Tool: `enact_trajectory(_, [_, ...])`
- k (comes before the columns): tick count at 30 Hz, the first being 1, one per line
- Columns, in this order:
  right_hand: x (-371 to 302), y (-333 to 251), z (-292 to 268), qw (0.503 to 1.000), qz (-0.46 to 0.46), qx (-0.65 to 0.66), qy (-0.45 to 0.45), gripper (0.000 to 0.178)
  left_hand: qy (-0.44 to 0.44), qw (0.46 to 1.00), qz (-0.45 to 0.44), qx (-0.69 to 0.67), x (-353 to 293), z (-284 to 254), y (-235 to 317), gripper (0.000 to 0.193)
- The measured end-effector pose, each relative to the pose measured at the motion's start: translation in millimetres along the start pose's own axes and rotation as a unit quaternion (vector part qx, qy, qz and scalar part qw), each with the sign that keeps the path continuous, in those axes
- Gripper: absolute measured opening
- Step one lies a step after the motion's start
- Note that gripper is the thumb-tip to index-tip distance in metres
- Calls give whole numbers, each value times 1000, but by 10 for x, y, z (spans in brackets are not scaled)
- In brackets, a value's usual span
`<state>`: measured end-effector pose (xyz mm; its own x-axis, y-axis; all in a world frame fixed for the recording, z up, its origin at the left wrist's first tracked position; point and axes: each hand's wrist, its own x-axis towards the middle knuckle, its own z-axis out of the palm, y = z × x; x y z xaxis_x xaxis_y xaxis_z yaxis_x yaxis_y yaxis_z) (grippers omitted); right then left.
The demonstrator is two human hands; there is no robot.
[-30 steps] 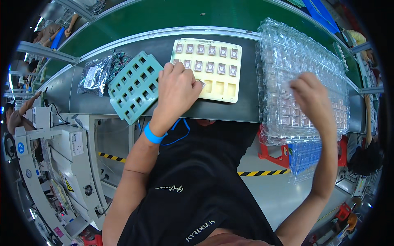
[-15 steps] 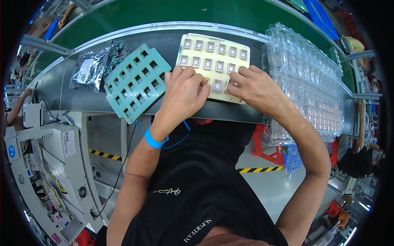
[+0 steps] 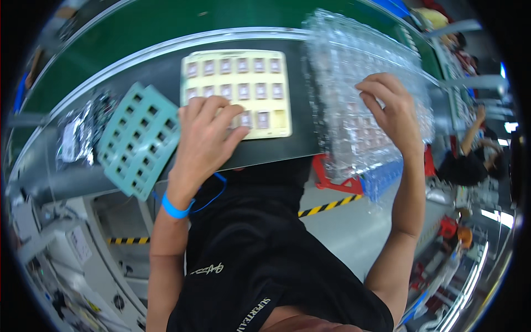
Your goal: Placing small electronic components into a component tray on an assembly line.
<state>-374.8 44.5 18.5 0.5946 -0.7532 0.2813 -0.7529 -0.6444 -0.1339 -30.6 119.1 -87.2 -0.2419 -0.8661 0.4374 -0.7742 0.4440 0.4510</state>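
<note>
A cream tray (image 3: 282,77) lies on the dark bench with small brownish rectangular parts in rows. Its near right corner pocket (image 3: 280,118) holds no part. My left hand (image 3: 206,130) rests over the tray's near left portion, thumb and index finger apart beside a small part (image 3: 246,119); the hand covers some pockets. Raised at the right, my right hand (image 3: 391,102) hovers over a stack of clear plastic trays (image 3: 343,61), its fingers bent and thumb apart from the index, with nothing visible between them. Similar small parts show through the clear trays.
Left of the cream tray lies a green plate (image 3: 145,133) with square holes. Beyond it sit a silvery bag (image 3: 72,138) and a tangle of small dark pieces. A metal rail (image 3: 166,61) borders the green surface behind. Another person (image 3: 473,160) is at far right.
My right hand has left the cream tray and moved right, over the clear trays. My left hand stays at the tray, its thumb and index wider apart. The whole view has shifted and turned.
</note>
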Motion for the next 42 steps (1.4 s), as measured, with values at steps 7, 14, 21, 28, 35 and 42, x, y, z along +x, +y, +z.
enact_trajectory(7, [-658,665,-244,982,177,-50,-43,14,-89,996,10,-14,144,-5,-24,35])
enact_trajectory(14, [-664,929,-30,980,184,-39,-68,15,-128,991,-29,-38,171,-14,2,32])
enact_trajectory(21, [-569,1112,39,981,133,-28,-135,8,-83,996,20,-5,167,44,-25,29])
enact_trajectory(28, [-93,325,-137,998,56,-21,11,9,-106,994,29,24,150,35,33,36])
enact_trajectory(35, [372,-594,622,970,-221,-34,-98,14,-90,995,35,-16,162,193,103,32])
enact_trajectory(42, [411,-608,836,973,-177,37,-145,16,-56,997,60,-5,177,295,66,25])
